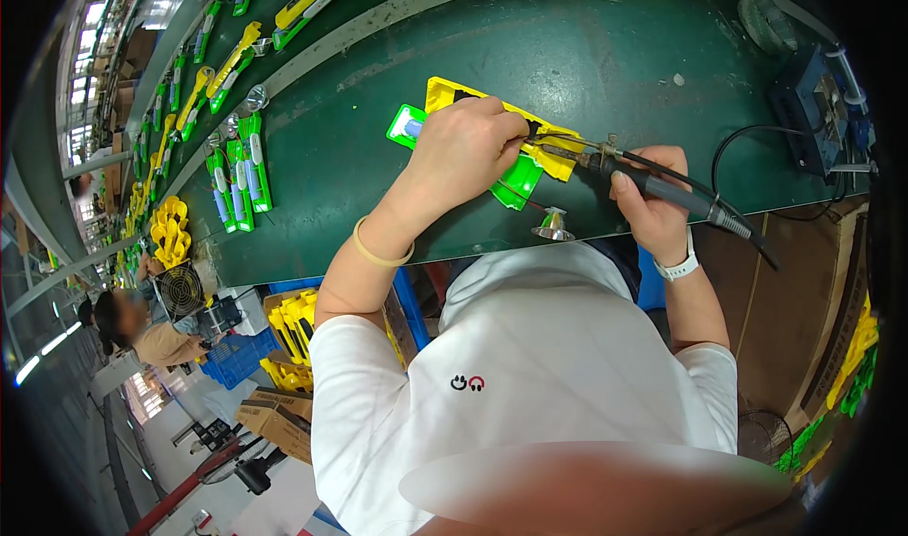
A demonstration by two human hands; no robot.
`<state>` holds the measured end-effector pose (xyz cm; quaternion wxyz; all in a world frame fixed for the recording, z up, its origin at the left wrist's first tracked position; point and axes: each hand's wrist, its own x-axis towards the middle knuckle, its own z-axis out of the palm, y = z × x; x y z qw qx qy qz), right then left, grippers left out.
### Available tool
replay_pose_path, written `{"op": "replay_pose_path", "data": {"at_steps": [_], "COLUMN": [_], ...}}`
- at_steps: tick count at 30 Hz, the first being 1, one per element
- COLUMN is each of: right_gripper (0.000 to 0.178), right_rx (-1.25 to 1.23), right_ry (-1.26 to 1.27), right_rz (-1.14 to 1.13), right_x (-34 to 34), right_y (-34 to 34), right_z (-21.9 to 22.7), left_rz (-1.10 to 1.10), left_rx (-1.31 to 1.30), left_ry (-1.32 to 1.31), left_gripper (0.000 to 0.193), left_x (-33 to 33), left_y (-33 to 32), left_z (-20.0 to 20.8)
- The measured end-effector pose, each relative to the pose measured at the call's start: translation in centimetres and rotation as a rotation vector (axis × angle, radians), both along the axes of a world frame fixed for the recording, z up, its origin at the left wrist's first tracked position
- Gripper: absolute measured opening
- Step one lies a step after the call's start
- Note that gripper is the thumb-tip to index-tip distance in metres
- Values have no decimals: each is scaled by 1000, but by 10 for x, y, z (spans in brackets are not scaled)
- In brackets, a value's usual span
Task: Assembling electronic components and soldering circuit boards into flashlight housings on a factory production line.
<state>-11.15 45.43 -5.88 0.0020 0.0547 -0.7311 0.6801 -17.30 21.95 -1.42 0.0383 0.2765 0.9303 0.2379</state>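
My right hand (pixel 656 207) is closed around the dark handle of a soldering iron (pixel 673 192), whose thin metal end points left. A slim tube is clamped along the iron. The tip reaches a yellow plastic housing (pixel 564 164) beside my left fingers. My left hand (pixel 465 153) is pinched over this housing; whatever its fingertips hold is hidden. Under and beside it lies a green plastic housing (pixel 519 182), with a bluish cylinder (pixel 413 128) in its far left end. A silvery cone-shaped reflector (pixel 552 225) lies near the table edge, joined by a thin wire to the green housing.
Several green housings with bluish cylinders (pixel 248 172) lie on the green table (pixel 350 167) to the left. More yellow and green parts (pixel 227 68) line the far left. A blue soldering station (pixel 809 110) with a cable stands at right. Another person (pixel 156 337) sits at far left.
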Motion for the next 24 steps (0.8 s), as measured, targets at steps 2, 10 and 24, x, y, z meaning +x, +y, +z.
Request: {"op": "replay_pose_path", "data": {"at_steps": [2,10,24], "right_gripper": [28,30,25], "right_rx": [114,-225,-325], "right_ry": [206,256,-42], "right_rz": [8,-87,-57], "right_x": [2,5,-19], "right_y": [2,-21,-26], "right_z": [-2,12,17], "left_rz": [-3,-32,22], "left_rx": [-1,-26,-14], "left_ry": [4,12,15], "left_gripper": [5,8,10], "left_x": [0,2,13], "left_y": [-2,-5,13], "left_z": [0,-3,-3]}}
